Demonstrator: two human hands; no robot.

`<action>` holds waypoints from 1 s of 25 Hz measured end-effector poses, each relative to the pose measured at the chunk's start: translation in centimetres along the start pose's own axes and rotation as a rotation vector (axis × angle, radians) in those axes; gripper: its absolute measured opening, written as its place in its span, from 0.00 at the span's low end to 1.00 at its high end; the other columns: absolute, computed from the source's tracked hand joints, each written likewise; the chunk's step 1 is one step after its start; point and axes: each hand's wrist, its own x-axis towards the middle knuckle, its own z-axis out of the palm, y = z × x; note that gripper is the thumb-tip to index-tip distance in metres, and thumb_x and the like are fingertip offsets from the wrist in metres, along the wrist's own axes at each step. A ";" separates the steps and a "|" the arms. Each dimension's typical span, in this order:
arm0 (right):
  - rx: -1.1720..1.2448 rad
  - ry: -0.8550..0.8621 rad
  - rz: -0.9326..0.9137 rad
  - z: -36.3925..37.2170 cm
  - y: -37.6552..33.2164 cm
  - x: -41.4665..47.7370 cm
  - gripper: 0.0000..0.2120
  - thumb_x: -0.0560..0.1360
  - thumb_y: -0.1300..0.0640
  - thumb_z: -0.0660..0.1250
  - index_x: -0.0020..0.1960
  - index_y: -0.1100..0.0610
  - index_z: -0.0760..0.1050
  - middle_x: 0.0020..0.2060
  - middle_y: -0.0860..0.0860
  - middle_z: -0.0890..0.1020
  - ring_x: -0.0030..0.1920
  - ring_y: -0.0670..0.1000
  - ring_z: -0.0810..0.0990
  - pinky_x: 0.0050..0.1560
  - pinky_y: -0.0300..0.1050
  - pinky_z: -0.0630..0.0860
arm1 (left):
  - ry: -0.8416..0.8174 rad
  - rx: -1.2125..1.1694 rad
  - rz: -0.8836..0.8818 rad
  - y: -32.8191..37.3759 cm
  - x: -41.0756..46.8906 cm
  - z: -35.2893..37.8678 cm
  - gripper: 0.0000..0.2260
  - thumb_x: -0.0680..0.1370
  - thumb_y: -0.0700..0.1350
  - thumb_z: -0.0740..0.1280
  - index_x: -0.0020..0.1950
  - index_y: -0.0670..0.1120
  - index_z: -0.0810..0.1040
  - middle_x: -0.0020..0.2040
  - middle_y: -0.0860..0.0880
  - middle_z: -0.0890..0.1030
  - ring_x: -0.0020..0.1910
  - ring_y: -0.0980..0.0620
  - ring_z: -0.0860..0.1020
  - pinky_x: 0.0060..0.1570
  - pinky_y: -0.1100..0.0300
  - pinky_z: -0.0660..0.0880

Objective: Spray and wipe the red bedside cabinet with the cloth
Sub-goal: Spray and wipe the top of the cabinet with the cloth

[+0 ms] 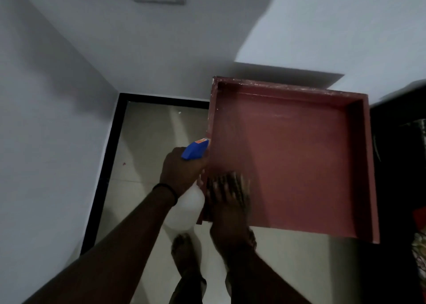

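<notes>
wrist: thin black band point(166, 191) (left arm) | forearms: bare | legs: dark trousers point(191, 287)

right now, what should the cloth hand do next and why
Probably sweep the cloth rightward along the near edge. The right hand presses it flat in the near-left corner of the red cabinet top, the rest of which lies uncovered, while the left hand holds the spray bottle beside the left rim.
</notes>
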 end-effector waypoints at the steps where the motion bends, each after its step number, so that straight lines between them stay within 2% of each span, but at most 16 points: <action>1: 0.058 0.011 -0.033 0.8 -0.1 -3.5 0.31 0.73 0.60 0.58 0.76 0.54 0.65 0.78 0.51 0.58 0.77 0.58 0.60 0.74 0.60 0.58 | -0.003 -0.006 -0.005 0.1 -0.2 -0.1 0.11 0.72 0.48 0.69 0.41 0.40 0.81 0.34 0.41 0.83 0.32 0.39 0.82 0.44 0.38 0.82; 3: 0.118 0.032 -0.090 1.2 0.7 -4.5 0.32 0.69 0.64 0.57 0.73 0.53 0.70 0.78 0.50 0.59 0.76 0.58 0.64 0.75 0.58 0.57 | 0.002 -0.020 -0.016 0.1 -0.5 -0.4 0.14 0.67 0.52 0.67 0.39 0.41 0.82 0.34 0.41 0.83 0.33 0.37 0.82 0.43 0.37 0.81; 5: 0.043 0.025 -0.058 0.5 0.8 0.2 0.29 0.74 0.57 0.59 0.75 0.52 0.68 0.77 0.53 0.62 0.77 0.59 0.61 0.76 0.61 0.53 | -0.007 -0.020 -0.005 -0.2 -0.4 -0.3 0.12 0.70 0.50 0.68 0.40 0.40 0.81 0.35 0.40 0.83 0.34 0.35 0.82 0.44 0.37 0.81; 7: 0.001 -0.031 -0.031 -2.0 1.0 6.1 0.29 0.78 0.46 0.55 0.78 0.53 0.62 0.78 0.54 0.61 0.78 0.61 0.57 0.76 0.60 0.54 | 0.000 -0.016 0.004 -0.5 -0.4 -0.2 0.07 0.75 0.44 0.69 0.42 0.40 0.81 0.35 0.40 0.83 0.33 0.37 0.82 0.44 0.39 0.82; 9: 0.033 -0.042 0.020 -3.7 1.1 9.5 0.27 0.80 0.48 0.55 0.78 0.53 0.61 0.79 0.54 0.59 0.78 0.61 0.54 0.77 0.57 0.54 | 0.023 -0.011 0.002 -0.6 -0.7 -0.2 0.05 0.77 0.40 0.69 0.43 0.40 0.80 0.35 0.41 0.82 0.30 0.41 0.82 0.43 0.42 0.83; 11: 0.170 -0.031 0.024 -4.4 0.8 8.5 0.25 0.79 0.51 0.57 0.76 0.52 0.67 0.77 0.53 0.64 0.77 0.60 0.59 0.76 0.55 0.57 | 0.046 -0.028 -0.016 -0.4 -1.2 -0.3 0.05 0.76 0.41 0.69 0.42 0.40 0.80 0.34 0.41 0.82 0.29 0.43 0.81 0.42 0.43 0.83; 12: 0.313 -0.019 0.052 -4.2 0.7 7.3 0.24 0.77 0.51 0.57 0.72 0.53 0.72 0.73 0.54 0.70 0.74 0.59 0.64 0.74 0.55 0.61 | 0.066 -0.035 -0.023 -0.1 -1.3 -0.3 0.06 0.75 0.42 0.70 0.42 0.40 0.80 0.34 0.40 0.82 0.30 0.41 0.82 0.43 0.41 0.83; 14: 0.716 0.039 0.235 -4.2 0.0 4.6 0.19 0.75 0.52 0.60 0.62 0.53 0.80 0.63 0.55 0.80 0.67 0.59 0.74 0.70 0.57 0.69 | 0.111 -0.056 -0.050 0.4 -1.4 -0.2 0.11 0.72 0.46 0.69 0.42 0.37 0.80 0.36 0.36 0.82 0.33 0.35 0.82 0.44 0.39 0.82; 16: 0.955 0.183 0.374 -5.6 -0.8 4.3 0.14 0.78 0.59 0.62 0.59 0.54 0.82 0.58 0.50 0.83 0.60 0.51 0.80 0.66 0.50 0.74 | 0.145 -0.072 -0.057 1.2 -1.0 -0.3 0.13 0.71 0.47 0.69 0.43 0.37 0.80 0.38 0.35 0.82 0.36 0.34 0.82 0.44 0.40 0.82; 17: 1.037 0.212 0.403 -6.2 -0.7 4.9 0.13 0.79 0.63 0.62 0.59 0.55 0.82 0.55 0.49 0.83 0.56 0.48 0.81 0.63 0.45 0.76 | 0.151 -0.079 -0.053 1.7 -0.7 -0.4 0.10 0.73 0.46 0.69 0.43 0.38 0.80 0.37 0.35 0.82 0.35 0.35 0.82 0.43 0.42 0.83; 19: 1.220 0.217 0.477 -8.1 -1.3 6.5 0.13 0.78 0.68 0.63 0.57 0.59 0.82 0.50 0.52 0.85 0.50 0.51 0.83 0.55 0.43 0.80 | 0.160 -0.093 -0.059 2.5 -0.3 -0.6 0.05 0.74 0.43 0.70 0.41 0.41 0.80 0.36 0.38 0.83 0.31 0.40 0.83 0.39 0.47 0.83; 22: 1.315 0.099 0.506 -7.8 -2.1 6.9 0.07 0.76 0.63 0.67 0.51 0.59 0.83 0.47 0.58 0.85 0.51 0.63 0.83 0.55 0.58 0.81 | 0.165 -0.119 -0.075 3.0 0.0 -0.6 0.07 0.68 0.48 0.69 0.39 0.44 0.80 0.35 0.40 0.83 0.34 0.36 0.83 0.42 0.43 0.84; 25: 1.250 0.074 0.561 -7.9 -1.9 6.7 0.06 0.76 0.64 0.67 0.47 0.61 0.83 0.44 0.59 0.85 0.50 0.63 0.83 0.55 0.59 0.81 | 0.141 -0.099 -0.077 3.1 0.0 -0.6 0.11 0.65 0.50 0.67 0.41 0.44 0.80 0.37 0.38 0.83 0.36 0.34 0.83 0.43 0.38 0.82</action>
